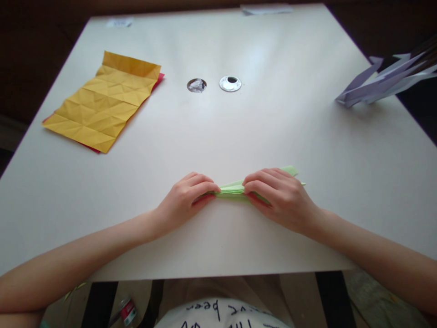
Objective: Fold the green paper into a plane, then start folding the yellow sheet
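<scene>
A narrow folded strip of light green paper [232, 188] lies on the white table [239, 132] near its front edge. My left hand [186, 199] pinches the strip's left end, fingers curled over it. My right hand [280, 196] grips the right part, and a green tip pokes out beyond its knuckles. Both hands hide much of the paper, which rests flat on the tabletop.
A creased yellow sheet [102, 101] lies over a red sheet at the back left. Two round holes [196, 85] [230, 83] sit in the table's middle. Folded lilac paper [385, 82] rests at the right edge. White slips lie along the far edge.
</scene>
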A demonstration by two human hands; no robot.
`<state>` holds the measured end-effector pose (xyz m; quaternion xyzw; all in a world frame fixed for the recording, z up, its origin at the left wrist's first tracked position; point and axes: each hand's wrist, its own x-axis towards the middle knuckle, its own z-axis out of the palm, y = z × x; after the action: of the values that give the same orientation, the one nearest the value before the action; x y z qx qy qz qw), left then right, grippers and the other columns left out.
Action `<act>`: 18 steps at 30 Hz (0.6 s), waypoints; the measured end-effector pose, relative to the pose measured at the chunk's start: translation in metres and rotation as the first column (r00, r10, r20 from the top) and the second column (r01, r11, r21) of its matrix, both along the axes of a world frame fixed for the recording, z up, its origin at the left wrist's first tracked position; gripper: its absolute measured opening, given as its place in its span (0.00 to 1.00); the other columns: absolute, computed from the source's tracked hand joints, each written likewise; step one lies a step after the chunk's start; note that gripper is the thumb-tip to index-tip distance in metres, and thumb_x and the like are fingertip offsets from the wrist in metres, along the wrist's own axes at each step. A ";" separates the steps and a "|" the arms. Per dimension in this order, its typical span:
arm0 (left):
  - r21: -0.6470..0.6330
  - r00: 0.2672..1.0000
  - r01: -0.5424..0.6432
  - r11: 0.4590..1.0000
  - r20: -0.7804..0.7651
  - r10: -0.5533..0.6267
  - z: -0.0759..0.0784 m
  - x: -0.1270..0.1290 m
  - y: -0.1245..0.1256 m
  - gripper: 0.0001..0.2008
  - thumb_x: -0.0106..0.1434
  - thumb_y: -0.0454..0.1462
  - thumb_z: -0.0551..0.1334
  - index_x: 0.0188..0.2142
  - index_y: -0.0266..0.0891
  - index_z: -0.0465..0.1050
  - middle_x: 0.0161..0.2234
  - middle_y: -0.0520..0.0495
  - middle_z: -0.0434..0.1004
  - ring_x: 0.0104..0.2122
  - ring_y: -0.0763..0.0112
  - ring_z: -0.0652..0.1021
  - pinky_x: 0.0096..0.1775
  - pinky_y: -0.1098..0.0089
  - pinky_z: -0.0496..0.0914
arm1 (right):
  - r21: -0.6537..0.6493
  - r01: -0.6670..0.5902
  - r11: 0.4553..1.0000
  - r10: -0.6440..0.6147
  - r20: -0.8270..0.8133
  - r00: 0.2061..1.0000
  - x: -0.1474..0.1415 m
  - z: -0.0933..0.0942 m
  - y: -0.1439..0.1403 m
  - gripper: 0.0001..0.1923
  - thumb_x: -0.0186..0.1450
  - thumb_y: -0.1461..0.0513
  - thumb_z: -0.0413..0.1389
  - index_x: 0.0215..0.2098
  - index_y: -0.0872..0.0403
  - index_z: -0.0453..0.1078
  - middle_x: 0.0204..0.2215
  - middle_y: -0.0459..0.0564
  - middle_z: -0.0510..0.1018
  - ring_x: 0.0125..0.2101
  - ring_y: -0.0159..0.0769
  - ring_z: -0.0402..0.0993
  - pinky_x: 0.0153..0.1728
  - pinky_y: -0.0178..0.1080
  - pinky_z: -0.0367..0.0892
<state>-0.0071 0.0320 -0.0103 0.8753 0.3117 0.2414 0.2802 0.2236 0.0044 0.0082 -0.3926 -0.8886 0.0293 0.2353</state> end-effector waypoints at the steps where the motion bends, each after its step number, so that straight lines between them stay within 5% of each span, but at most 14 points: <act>1: 0.002 1.000 0.002 1.000 0.000 -0.002 0.000 0.000 0.000 0.06 0.62 0.32 0.56 0.37 0.39 0.71 0.35 0.49 0.74 0.37 0.73 0.71 0.40 0.71 0.67 | -0.002 -0.005 1.000 0.005 -0.001 1.000 0.000 0.000 0.000 0.05 0.61 0.68 0.51 0.29 0.53 0.63 0.29 0.47 0.75 0.29 0.31 0.68 0.32 0.35 0.62; 18: 0.025 0.999 -0.011 1.000 0.039 0.010 0.002 0.000 -0.002 0.06 0.61 0.33 0.57 0.38 0.40 0.70 0.35 0.48 0.72 0.36 0.73 0.71 0.38 0.71 0.68 | 0.004 0.029 1.000 -0.029 -0.030 0.999 -0.001 0.001 -0.003 0.02 0.61 0.66 0.51 0.32 0.53 0.64 0.30 0.48 0.76 0.30 0.33 0.69 0.32 0.36 0.62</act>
<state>-0.0073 0.0299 -0.0088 0.8723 0.3078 0.2636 0.2737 0.2230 0.0018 0.0088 -0.4046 -0.8792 0.0300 0.2500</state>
